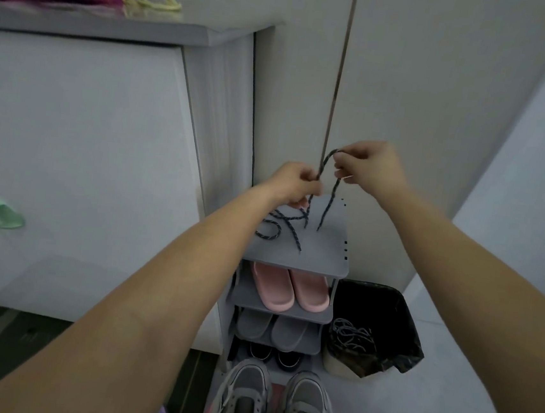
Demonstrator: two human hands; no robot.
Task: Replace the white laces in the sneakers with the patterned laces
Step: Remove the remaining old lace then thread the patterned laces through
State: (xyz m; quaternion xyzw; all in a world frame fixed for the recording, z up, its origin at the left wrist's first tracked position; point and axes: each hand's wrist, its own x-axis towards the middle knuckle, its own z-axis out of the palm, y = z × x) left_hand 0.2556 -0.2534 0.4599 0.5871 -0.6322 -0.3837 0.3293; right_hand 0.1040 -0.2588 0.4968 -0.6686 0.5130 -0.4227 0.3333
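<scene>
Left hand [295,183]: fingers curled in, pinching patterned lace [324,166] on one side of a raised loop. Right hand [366,168]: thumb and fingertips closed on the same lace at the loop's top, other fingers bent. Both just above top shelf of shoe rack [326,258], near each other, not touching. Two lace ends hanging down to the shelf; more dark lace lying coiled and crossed there. One lace or two: cannot tell.

Sneakers [274,403]: grey pair at bottom edge, side by side, in front of the rack. Lacing too blurred to tell.

Lower tiers: pink slippers [289,289], grey slippers [272,328], dark shoes [275,356].

Right of rack: bin [388,304] with black liner, pale laces [350,337] tangled inside.
</scene>
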